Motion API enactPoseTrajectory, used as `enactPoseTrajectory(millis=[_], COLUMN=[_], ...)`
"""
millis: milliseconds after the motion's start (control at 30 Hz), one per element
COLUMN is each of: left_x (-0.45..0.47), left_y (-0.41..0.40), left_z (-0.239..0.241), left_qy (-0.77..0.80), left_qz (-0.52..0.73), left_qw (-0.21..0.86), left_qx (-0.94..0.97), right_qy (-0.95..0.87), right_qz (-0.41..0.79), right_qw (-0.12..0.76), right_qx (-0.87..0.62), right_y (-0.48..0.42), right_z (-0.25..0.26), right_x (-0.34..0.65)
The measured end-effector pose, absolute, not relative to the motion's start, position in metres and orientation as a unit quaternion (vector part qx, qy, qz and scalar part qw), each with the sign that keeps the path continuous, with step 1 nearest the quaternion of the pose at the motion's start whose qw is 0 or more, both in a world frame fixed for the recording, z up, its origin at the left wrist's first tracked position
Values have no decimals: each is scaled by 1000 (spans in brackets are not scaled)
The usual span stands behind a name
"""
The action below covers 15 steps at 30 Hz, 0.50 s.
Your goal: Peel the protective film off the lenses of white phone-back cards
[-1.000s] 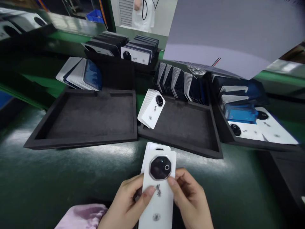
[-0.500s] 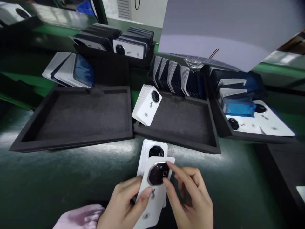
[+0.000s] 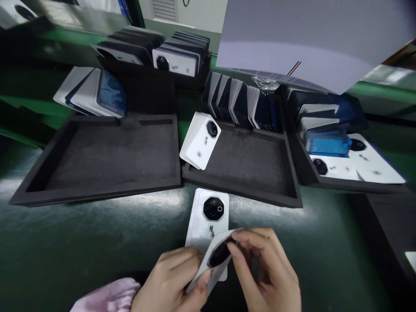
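A white phone back cover with a black octagonal camera patch is between my hands, tilted so its face is seen at a slant. My left hand is closed on its lower left side, thumb on the face. With thumb and index finger, my right hand pinches its upper right corner beside the camera patch. Beneath it, another white back cover lies face up on the dark green table, partly hidden by the held one and my left hand. Beyond that, a fanned stack of white covers rests on a tray's left edge.
Two shallow black foam trays lie ahead. Behind them stand rows of upright covers and stacked covers. At right, a black tray holds white covers and blue-filmed pieces. A large pale panel overhangs the back.
The held cover has tipped from facing me to a steep slant, its top swung toward the right. More of the cover below shows. My right hand has shifted slightly right.
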<state>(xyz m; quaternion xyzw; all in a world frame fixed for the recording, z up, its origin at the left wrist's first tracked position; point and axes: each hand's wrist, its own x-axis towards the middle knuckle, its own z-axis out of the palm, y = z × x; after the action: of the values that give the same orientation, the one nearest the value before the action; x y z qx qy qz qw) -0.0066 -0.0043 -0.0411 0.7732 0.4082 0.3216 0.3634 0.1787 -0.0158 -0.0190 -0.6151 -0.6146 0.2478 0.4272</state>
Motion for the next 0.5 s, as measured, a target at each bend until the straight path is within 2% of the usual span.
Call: enactPoseTrajectory(millis=[300, 500], left_x=[-3, -3], left_y=[-6, -9], left_z=[-39, -41], left_qy=[400, 413], left_qz=[325, 300], left_qw=[340, 409], left_qx=[787, 757], right_qy=[-614, -650], right_qz=[337, 272], right_qw=[371, 363], right_qx=[-609, -610], right_y=[-12, -14], right_z=[-11, -8], right_x=[195, 190])
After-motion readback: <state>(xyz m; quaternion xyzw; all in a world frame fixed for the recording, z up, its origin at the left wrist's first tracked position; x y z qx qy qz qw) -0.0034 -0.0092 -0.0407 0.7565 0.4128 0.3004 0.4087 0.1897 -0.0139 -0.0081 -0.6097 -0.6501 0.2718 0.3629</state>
